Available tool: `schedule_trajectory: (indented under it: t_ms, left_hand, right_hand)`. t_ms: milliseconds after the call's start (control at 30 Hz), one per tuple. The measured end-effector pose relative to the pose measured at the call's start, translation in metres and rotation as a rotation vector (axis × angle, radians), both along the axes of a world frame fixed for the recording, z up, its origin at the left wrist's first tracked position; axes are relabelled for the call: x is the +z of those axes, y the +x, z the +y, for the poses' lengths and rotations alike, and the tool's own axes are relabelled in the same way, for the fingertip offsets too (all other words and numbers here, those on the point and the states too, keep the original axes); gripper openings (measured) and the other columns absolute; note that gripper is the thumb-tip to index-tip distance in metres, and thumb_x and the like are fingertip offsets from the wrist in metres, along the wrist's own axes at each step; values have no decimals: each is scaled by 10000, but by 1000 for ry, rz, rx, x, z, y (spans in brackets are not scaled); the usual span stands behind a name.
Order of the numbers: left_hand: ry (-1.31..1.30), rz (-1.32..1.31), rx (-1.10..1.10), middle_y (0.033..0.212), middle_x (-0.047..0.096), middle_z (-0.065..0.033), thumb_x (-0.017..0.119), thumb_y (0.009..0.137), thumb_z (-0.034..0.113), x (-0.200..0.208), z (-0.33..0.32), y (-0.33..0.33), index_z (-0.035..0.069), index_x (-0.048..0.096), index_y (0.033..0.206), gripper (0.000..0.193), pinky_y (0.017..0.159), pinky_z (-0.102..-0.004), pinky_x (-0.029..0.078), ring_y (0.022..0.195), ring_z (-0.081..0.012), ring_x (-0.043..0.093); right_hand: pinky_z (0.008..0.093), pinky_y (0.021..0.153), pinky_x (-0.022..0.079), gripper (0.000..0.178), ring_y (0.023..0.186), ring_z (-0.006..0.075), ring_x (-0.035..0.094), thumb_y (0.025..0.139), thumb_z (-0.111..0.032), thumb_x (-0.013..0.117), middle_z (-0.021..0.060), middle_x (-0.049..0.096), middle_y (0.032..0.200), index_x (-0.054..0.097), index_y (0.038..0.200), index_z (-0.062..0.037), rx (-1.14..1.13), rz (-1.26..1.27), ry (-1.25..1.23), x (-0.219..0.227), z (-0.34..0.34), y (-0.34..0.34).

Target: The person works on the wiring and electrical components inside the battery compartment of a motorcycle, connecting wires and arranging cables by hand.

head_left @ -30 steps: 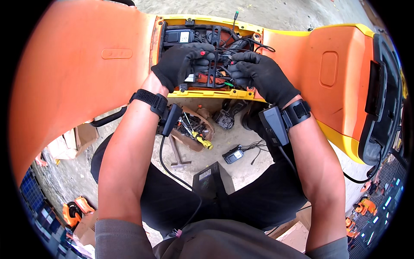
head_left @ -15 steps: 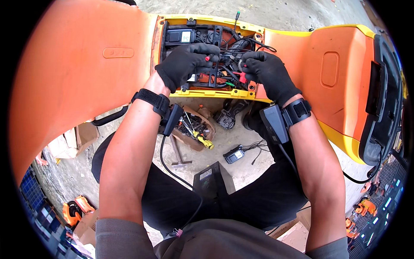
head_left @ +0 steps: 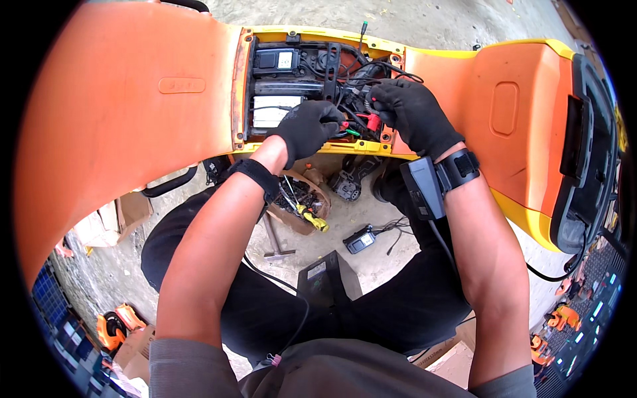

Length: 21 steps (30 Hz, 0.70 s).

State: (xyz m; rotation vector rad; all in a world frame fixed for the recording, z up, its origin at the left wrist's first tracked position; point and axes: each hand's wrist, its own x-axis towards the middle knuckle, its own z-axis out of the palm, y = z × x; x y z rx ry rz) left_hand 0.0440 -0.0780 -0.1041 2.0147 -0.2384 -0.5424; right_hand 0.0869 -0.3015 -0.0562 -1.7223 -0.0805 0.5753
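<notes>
Since a second ago the hands have split up a bit: both were bunched together over the middle of the wiring, now the left hand (head_left: pixel 308 129) has dropped nearer and left, and the right hand (head_left: pixel 413 114) has slid right and slightly farther in.

Both hands are in black gloves and working inside the open bay (head_left: pixel 312 86) of the orange shell (head_left: pixel 126 99), which lies across the lap. The left hand is curled nearly closed, fingertips pinched on the wires (head_left: pixel 355 129) at the near edge of the bay, right where a red and a green lead poke out. The right hand is half closed too, thumb and forefinger nipping a small plug end in the wire bundle, just above a red connector (head_left: pixel 373 121). Can't tell exactly which wire each hand has, the gloves cover it.

The wires sit in the right half of the bay; a black box (head_left: pixel 277 61) and a pale module (head_left: pixel 275 111) fill the left half, clear of both hands.

On the ground below: a box of bits (head_left: pixel 302 205) with a yellow-handled tool (head_left: pixel 312 217), a hammer (head_left: pixel 272 235) and a small black gadget (head_left: pixel 360 240).
</notes>
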Motion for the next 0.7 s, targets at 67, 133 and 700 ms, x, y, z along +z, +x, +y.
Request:
schedule_trajectory:
  t_ms: [67,133,700]
  left_hand:
    - [154,-231,3,936,640,-141,655,833,60,-1,-4,-5,21,676,971,146,802,-379,494,928,-273,609]
    - [178,-416,22,935,605,-148,638,813,20,-1,-9,-8,22,660,932,121,780,-416,491,954,-326,569]
    - [-178,-153,166,906,661,-43,572,935,83,4,-11,9,34,627,1151,228,681,-266,514,742,-95,607]
  right_hand:
    - [198,605,463,152,679,63,546,964,-134,580,11,592,795,644,980,3,-36,184,39,3,-1,4]
    - [203,594,448,155,667,61,523,970,-131,564,2,572,777,647,971,-1,-51,149,38,4,2,4]
    - [232,711,566,240,820,118,665,1015,-145,513,70,675,953,606,1157,25,-188,343,214,7,13,1]
